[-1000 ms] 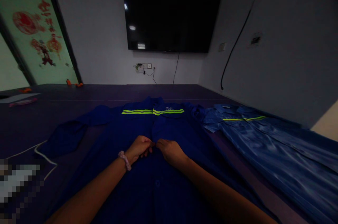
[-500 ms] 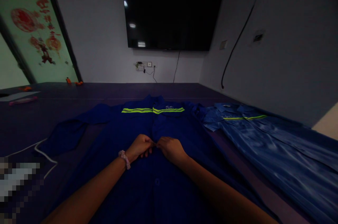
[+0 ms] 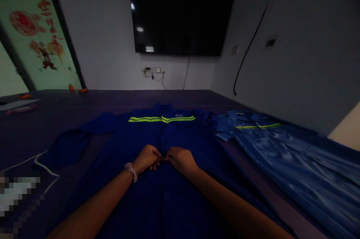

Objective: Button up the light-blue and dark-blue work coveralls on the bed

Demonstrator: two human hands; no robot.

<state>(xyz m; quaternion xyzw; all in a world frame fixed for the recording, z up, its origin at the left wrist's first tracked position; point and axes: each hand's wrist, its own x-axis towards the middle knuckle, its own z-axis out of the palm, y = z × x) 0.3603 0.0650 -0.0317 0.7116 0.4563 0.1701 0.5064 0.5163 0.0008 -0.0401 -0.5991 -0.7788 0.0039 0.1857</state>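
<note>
Pinching the dark blue shirt [image 3: 187,134] at mid-front with left hand [image 3: 147,158] and right hand [image 3: 181,159]; best to lay it flat, untugged.

Two hands are in view: one left hand [image 3: 147,158] and one right hand [image 3: 180,160]. Garments number two, one dark blue garment [image 3: 132,137] in the middle and one lighter blue garment [image 3: 270,149] on the right. One button [image 3: 167,195] can be made out on the near part of the darker one. There is one scrunchie [image 3: 131,172], one television [image 3: 182,17] at the far wall, one white cord [image 3: 48,170] on the left, one pink object [image 3: 21,110] and three orange objects [image 3: 24,96] at the far left.
</note>
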